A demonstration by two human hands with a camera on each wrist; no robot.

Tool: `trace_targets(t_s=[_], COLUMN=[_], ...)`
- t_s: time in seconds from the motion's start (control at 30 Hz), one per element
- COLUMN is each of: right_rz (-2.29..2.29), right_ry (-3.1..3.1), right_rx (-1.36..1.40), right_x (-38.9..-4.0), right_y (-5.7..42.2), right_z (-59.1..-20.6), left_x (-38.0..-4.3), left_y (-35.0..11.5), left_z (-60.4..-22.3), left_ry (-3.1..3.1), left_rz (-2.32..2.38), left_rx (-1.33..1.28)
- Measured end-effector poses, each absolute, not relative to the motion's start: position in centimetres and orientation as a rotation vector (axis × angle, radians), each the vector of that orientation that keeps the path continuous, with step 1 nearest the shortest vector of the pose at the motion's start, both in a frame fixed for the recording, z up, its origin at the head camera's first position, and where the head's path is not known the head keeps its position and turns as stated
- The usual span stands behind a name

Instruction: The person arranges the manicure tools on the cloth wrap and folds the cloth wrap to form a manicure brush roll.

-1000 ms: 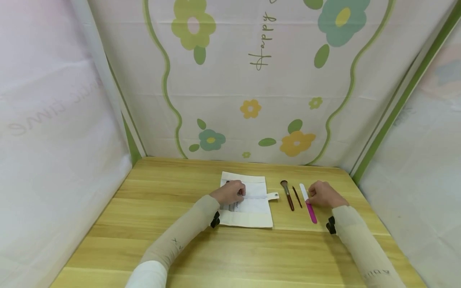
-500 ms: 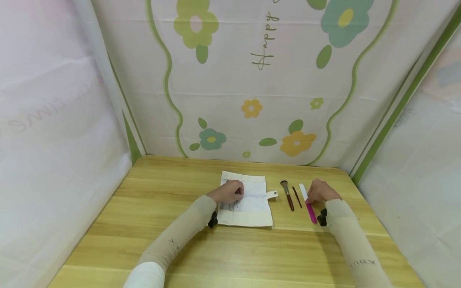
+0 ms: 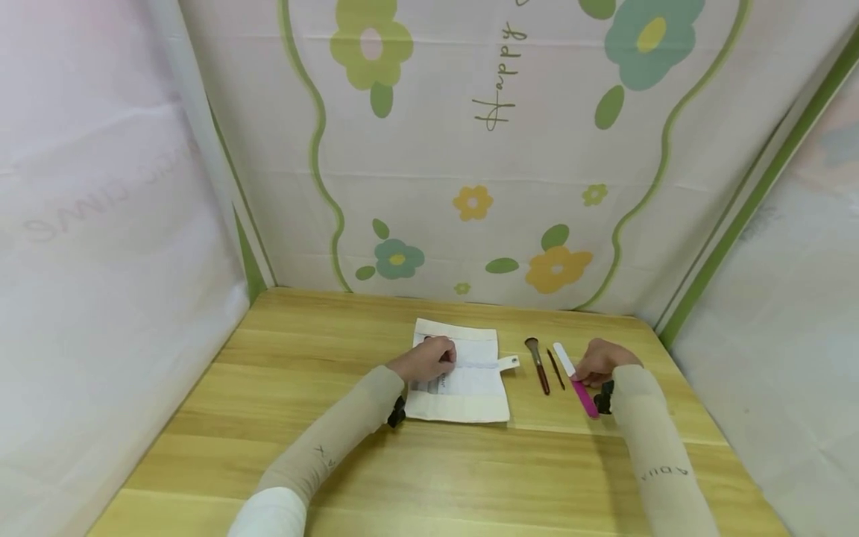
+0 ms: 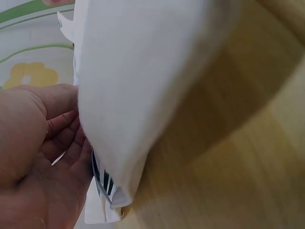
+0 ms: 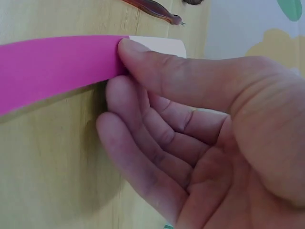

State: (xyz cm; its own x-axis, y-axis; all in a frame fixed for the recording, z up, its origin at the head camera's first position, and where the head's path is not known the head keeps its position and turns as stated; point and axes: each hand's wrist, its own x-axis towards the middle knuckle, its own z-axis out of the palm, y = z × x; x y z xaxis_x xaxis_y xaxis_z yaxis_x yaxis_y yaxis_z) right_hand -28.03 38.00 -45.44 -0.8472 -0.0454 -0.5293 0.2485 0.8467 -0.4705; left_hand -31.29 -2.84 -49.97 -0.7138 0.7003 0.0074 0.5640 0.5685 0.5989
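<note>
A white fabric pouch [image 3: 466, 408] lies spread out, with a snap tab [image 3: 509, 362] at its right side. My left hand [image 3: 429, 358] rests over its left half with fingers curled, pinching the fabric; in the left wrist view the fingertips go out of sight behind a pouch flap [image 4: 128, 71]. Dark and pale striped pieces [image 4: 104, 176] show inside the pouch there. My right hand [image 3: 602, 359] pinches a pink and white nail file [image 3: 587, 400] near its middle. In the right wrist view the thumb lies on the file [image 5: 57, 67], with a fingertip beneath.
A makeup brush [image 3: 538, 367] and a thin dark brown stick-like tool [image 3: 556, 369] lie between the pouch and the nail file. A wooden table [image 3: 429, 477] is enclosed by printed fabric walls [image 3: 416, 149] at the back and both sides.
My right hand's wrist has swung inward and its fingers have taken hold of the nail file, whose angle has turned slightly. My left hand stays at the pouch.
</note>
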Motion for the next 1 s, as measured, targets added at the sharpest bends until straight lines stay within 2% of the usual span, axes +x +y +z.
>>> trace_targets(t_s=[0.13,0.47,0.8,1.0], right_rz=[-0.749,-0.821,-0.887,-0.996], right_ry=[2.5,2.571,2.624,2.635], right_rx=[0.167,0.021,-0.069,-0.102], right_x=[-27.9,-27.6,-28.4,-29.5], right_y=[38.3,38.7,38.4,36.3], right_z=[-45.7,-46.2,-44.0,-42.7], left_x=[-31.5,-31.8,-31.9,-31.7], left_y=[-2.8,-2.9,-2.8,-2.9], left_z=[-50.1,-50.6,-50.3,-50.1], left_ry=[2.571,2.55,2.54,2.535], left_rz=[0.855,0.877,0.882,0.867], left_rx=[1.047,1.033,1.016,1.021])
